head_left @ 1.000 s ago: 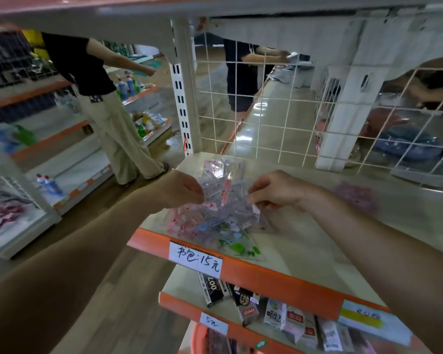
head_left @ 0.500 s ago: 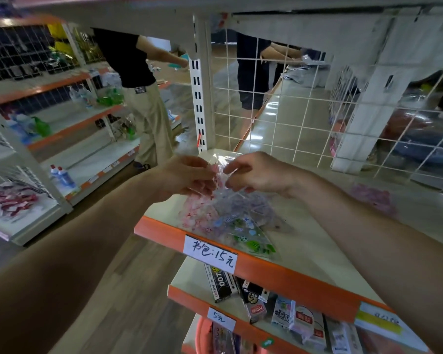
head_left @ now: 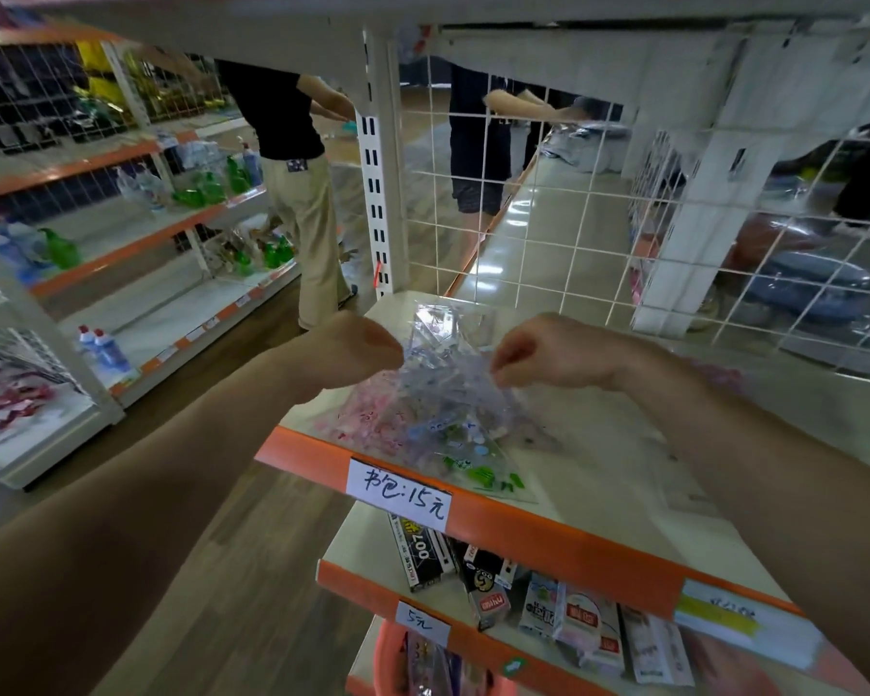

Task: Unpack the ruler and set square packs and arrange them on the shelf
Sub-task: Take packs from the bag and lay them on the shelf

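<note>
A clear plastic bag of ruler and set square packs (head_left: 433, 394), printed pink, blue and green, lies on the cream shelf (head_left: 598, 474) with an orange front edge. My left hand (head_left: 357, 349) grips the bag's upper left part with curled fingers. My right hand (head_left: 548, 351) pinches the bag's upper right edge between thumb and fingertips. The bag's top stands raised between both hands while its lower end rests flat near the shelf's front. Individual packs inside are blurred.
A white wire grid (head_left: 548, 203) backs the shelf beside a slotted upright post (head_left: 375, 193). A handwritten price tag (head_left: 400, 492) sits on the orange edge. Boxed stationery (head_left: 548, 595) fills the shelf below. Two people (head_left: 292, 158) stand at other shelves beyond.
Both hands were close together at the bag's top half a second ago; now they have drawn apart, spreading the bag's upper part. The camera view shifted slightly.
</note>
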Motion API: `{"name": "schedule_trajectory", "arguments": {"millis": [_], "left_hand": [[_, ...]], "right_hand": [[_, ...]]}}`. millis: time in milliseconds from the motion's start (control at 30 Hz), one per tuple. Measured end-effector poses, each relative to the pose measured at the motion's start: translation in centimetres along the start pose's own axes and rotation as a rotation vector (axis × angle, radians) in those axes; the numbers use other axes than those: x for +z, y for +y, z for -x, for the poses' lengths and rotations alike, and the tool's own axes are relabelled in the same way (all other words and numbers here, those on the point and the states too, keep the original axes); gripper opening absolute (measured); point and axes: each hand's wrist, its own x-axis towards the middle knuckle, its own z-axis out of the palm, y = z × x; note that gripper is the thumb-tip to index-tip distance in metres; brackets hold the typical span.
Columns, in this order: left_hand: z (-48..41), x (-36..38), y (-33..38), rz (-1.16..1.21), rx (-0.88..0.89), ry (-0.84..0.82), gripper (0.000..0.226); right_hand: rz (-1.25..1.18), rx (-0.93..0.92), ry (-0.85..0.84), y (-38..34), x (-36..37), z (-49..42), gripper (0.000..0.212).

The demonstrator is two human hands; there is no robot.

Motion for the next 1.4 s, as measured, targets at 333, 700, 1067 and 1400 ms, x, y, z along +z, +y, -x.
{"name": "schedule_trajectory", "arguments": {"millis": [333, 700, 1067, 1400], "left_hand": [[0.2, 2.5, 1.8, 0.607, 0.028, -0.122, 0.008], [-0.1, 0.7, -1.7, 0.68, -0.096, 0.015, 0.008], [-0.8, 0.2, -2.4, 0.873, -0.137, 0.052, 0.015], [-1.0, 3.5, 2.4, 1.089, -0.045, -0.257, 0.015]], "right_hand": [[-0.555, 0.052, 0.169, -2.2, 0.7, -1.0, 0.018], [0.224, 0.21, 0.159, -0.3, 4.0, -2.3, 0.064], [-0.734, 0.117, 0.253, 1.0, 0.0, -0.9, 0.008], [-0.907, 0.086, 0.263, -0.3, 0.3, -0.5, 0.01]]}}
